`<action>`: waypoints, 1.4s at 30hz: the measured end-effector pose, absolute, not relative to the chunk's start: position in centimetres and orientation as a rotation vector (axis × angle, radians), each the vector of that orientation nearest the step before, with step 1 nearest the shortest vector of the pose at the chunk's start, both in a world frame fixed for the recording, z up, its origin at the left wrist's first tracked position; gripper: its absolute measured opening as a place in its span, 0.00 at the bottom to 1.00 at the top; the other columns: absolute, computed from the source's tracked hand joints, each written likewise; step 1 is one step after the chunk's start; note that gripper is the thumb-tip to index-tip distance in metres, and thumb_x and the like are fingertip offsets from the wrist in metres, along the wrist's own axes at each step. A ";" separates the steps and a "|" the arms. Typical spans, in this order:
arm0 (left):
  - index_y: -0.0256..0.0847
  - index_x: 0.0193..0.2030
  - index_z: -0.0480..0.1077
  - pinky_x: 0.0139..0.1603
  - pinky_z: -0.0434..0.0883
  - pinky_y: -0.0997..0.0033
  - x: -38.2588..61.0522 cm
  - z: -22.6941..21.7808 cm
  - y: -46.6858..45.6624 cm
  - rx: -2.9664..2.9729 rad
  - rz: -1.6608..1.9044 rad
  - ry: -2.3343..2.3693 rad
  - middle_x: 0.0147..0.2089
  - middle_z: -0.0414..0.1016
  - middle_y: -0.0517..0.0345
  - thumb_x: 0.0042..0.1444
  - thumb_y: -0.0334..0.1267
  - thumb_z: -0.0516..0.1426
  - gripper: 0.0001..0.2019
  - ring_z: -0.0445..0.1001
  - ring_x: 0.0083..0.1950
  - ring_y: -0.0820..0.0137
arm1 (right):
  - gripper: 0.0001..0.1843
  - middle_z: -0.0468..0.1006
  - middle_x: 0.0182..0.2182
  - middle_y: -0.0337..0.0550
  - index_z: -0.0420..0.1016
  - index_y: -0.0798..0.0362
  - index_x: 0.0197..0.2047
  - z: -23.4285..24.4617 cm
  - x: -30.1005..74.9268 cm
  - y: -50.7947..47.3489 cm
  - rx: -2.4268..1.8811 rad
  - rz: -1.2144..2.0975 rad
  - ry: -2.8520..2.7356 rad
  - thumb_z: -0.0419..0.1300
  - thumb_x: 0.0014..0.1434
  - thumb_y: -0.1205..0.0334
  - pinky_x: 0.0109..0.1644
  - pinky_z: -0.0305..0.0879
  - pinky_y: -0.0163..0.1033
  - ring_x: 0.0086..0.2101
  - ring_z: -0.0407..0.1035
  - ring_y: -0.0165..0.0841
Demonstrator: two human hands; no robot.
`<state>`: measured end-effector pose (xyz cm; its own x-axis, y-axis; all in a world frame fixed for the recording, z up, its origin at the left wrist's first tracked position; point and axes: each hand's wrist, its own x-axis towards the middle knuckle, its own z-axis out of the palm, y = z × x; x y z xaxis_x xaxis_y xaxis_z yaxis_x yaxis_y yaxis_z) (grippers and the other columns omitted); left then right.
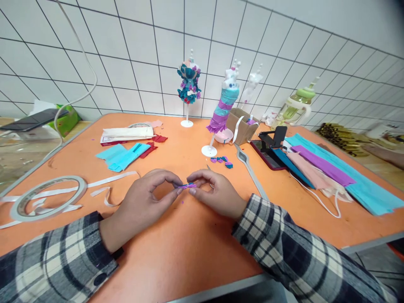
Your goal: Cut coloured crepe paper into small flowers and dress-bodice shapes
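Over the middle of the orange table (189,235), my left hand (148,198) and my right hand (217,191) face each other. Thumb and fingertips of both pinch a small purple and blue crepe paper piece (188,185), one end in each hand. It looks gathered at its centre. Just beyond lie several small purple and teal paper pieces (221,160). Behind them stands a mini dress form (222,109) wrapped in light blue and purple paper. Another mini dress form (189,84) further back wears teal and purple ruffles.
A tape roll (80,191) and white strips lie at left, below folded blue paper (126,155). Right of centre are a cardboard box (241,126), a phone (267,155), a zipper-like grey strip (252,172) and coloured paper sheets (322,162). A green-lidded bottle (296,103) stands behind.
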<state>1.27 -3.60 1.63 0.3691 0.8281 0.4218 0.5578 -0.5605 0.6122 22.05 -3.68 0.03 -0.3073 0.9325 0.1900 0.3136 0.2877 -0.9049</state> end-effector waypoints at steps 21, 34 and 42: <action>0.45 0.38 0.78 0.50 0.68 0.58 0.6 0.9 -2.7 2.611 0.903 1.118 0.39 0.81 0.56 0.59 0.41 0.59 0.07 0.76 0.46 0.61 | 0.13 0.80 0.38 0.40 0.76 0.50 0.47 0.8 22.0 -4.6 -1.038 0.656 -2.047 0.63 0.57 0.62 0.38 0.68 0.34 0.36 0.72 0.30; 0.48 0.43 0.77 0.57 0.64 0.53 0.3 1.1 -2.8 2.779 0.831 1.021 0.43 0.83 0.57 0.62 0.38 0.55 0.09 0.75 0.54 0.57 | 0.03 0.81 0.30 0.37 0.79 0.50 0.33 0.4 21.9 -4.1 -1.051 0.554 -2.091 0.64 0.57 0.66 0.40 0.64 0.35 0.31 0.71 0.29; 0.48 0.43 0.78 0.55 0.70 0.57 0.3 1.0 -2.7 2.619 0.833 0.956 0.45 0.83 0.56 0.61 0.39 0.57 0.08 0.76 0.53 0.59 | 0.02 0.76 0.25 0.35 0.80 0.52 0.33 0.2 21.7 -4.3 -1.122 0.683 -2.033 0.65 0.56 0.64 0.30 0.58 0.31 0.24 0.65 0.24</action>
<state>0.26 -2.73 0.99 0.6253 0.6492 0.4331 0.5174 -0.7603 0.3927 21.66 -4.25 0.23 -0.3746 0.8680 0.3260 0.4952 0.4846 -0.7211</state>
